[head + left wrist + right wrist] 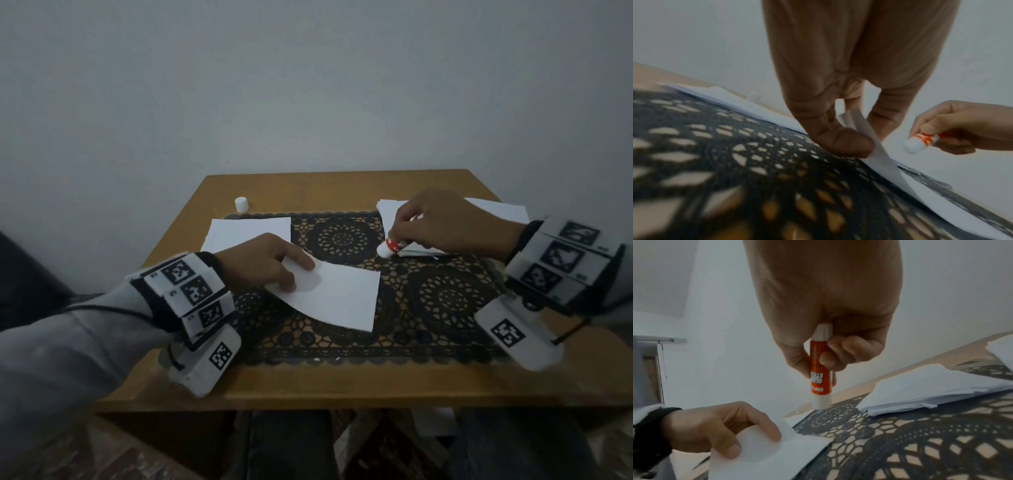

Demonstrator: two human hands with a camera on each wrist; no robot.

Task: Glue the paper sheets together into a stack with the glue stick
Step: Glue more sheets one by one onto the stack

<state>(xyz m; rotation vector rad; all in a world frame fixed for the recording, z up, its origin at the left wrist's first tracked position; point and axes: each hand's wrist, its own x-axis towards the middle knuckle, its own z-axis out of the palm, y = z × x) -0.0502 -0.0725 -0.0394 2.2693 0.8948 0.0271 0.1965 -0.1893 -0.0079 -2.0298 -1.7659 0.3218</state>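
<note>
Head view, left hand (263, 263): pinches the near-left corner of a loose paper sheet (337, 296), thumb on top and fingers underneath, so that the sheet lies lifted and bowed over the black lace mat (445, 298).
Head view, right hand (445, 222): curls round a glue stick (392, 246) with a red label; its rounded white end points left, over the near edge of the paper pile (493, 210) on the right side of the mat.
Head view, other paper: a second sheet (246, 233) lies flat on the far left of the mat, behind the left hand.
Head view, cap (241, 204): small and white, it stands upright on the wooden bench (308, 383), just beyond the mat's far left corner.
Left wrist view, left hand (838, 113): the thumb presses the sheet (875, 146) against the fingers; the sheet stands on edge and curves down to the mat (735, 170).
Left wrist view, right hand (962, 126): grips the glue stick (920, 141) to the right of the sheet, apart from it.
Right wrist view, right hand (828, 305): fingers wrap the glue stick (821, 369), white end down; whether that end touches anything is hard to tell here.
Right wrist view, left hand (719, 426): holds the sheet (766, 456) low on the left, with the pile (931, 391) to the right.
</note>
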